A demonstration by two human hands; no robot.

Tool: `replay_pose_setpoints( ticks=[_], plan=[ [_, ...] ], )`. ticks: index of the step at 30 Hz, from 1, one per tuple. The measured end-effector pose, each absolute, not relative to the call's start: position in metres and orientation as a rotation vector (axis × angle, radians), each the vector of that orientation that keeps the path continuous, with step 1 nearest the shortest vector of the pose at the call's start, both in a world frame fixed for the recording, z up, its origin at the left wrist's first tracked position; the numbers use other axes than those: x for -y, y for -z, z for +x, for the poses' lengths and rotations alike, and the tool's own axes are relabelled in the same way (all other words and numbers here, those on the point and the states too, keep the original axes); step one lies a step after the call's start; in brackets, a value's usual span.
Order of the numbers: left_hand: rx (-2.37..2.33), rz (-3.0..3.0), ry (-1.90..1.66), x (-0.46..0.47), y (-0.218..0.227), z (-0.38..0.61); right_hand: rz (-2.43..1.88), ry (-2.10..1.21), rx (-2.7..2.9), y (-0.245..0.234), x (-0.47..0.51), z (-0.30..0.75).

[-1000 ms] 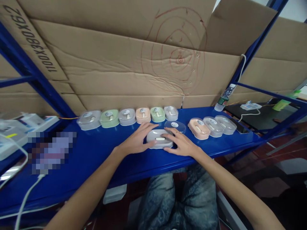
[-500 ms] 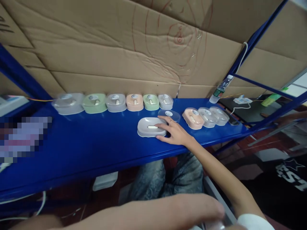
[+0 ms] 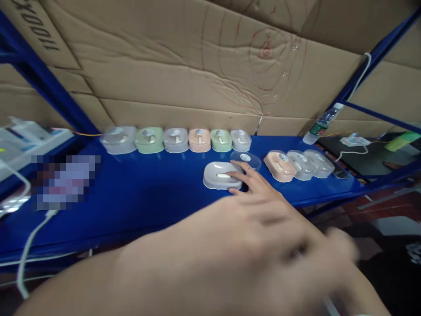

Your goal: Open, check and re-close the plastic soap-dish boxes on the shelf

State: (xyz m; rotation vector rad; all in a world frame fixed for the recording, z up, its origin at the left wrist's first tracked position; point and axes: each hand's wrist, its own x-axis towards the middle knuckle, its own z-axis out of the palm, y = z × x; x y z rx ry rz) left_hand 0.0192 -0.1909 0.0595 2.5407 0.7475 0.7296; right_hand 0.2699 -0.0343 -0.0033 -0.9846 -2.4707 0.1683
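A grey oval soap dish [image 3: 213, 182] sits on the blue shelf, its lid off, with a small white stick-like piece [image 3: 223, 175] lying inside. My right hand [image 3: 255, 180] grips the dish's right end, thumb on the near edge and fingers across to the far side; one fingertip touches the white piece. Just behind lies a clear lid [image 3: 245, 159] with a round label. My left hand [image 3: 269, 232] is large and blurred in the foreground, crossing over my right forearm. Its fingers look curled around something with a pale glint, which I cannot make out.
Lidded dishes in grey, green and orange [image 3: 199, 142] line the back by the cardboard wall [image 3: 158, 79]. Three more [image 3: 279, 166] stand at right, near a water bottle [image 3: 324, 123]. A pixelated item [image 3: 69, 182] with a white cable [image 3: 28, 250] lies left. Blue posts [image 3: 52, 87] flank the shelf.
My left hand has risen from the bottom edge into the middle foreground, over my right forearm. The view has shifted left. My right hand stays on the dish.
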Motion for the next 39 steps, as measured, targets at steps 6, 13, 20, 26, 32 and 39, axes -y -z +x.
replay_pose_setpoints(
  ticks=[6,13,20,26,32,39],
  plan=[
    [-0.865,2.745,-1.071,0.026,-0.053,0.007,-0.897,-0.102,2.454,0.012,0.028,0.267],
    [-0.870,2.575,-0.993,-0.001,0.004,-0.003,-0.930,-0.114,2.482,0.013,0.027,0.269],
    [-1.000,2.472,-0.662,-0.002,0.008,-0.005,-0.956,-0.202,2.439,0.012,0.028,0.270],
    [-1.038,2.353,-0.721,0.000,0.007,-0.004,-0.971,-0.260,2.371,0.010,0.027,0.272],
    [-1.112,2.281,-0.688,0.000,0.008,-0.003,-0.897,-0.293,2.234,0.007,0.025,0.272],
    [-1.041,2.320,-0.732,0.000,0.003,-0.003,-0.943,-0.242,1.920,0.010,0.018,0.291]
  ],
)
